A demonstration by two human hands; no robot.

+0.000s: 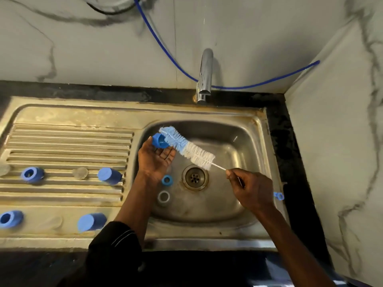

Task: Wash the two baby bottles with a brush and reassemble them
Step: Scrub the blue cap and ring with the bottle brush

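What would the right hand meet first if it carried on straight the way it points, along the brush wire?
Probably the left hand: the right hand points up-left along the brush, whose tip lies at the blue bottle part held there. Depth is unclear.

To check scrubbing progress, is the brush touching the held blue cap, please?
Touching: head view shows the brush bristles pressed against the blue cap.

Left hand (156, 160) holds blue cap (158, 140); right hand (251, 188) pinches brush (186, 147) over sink (238, 212)
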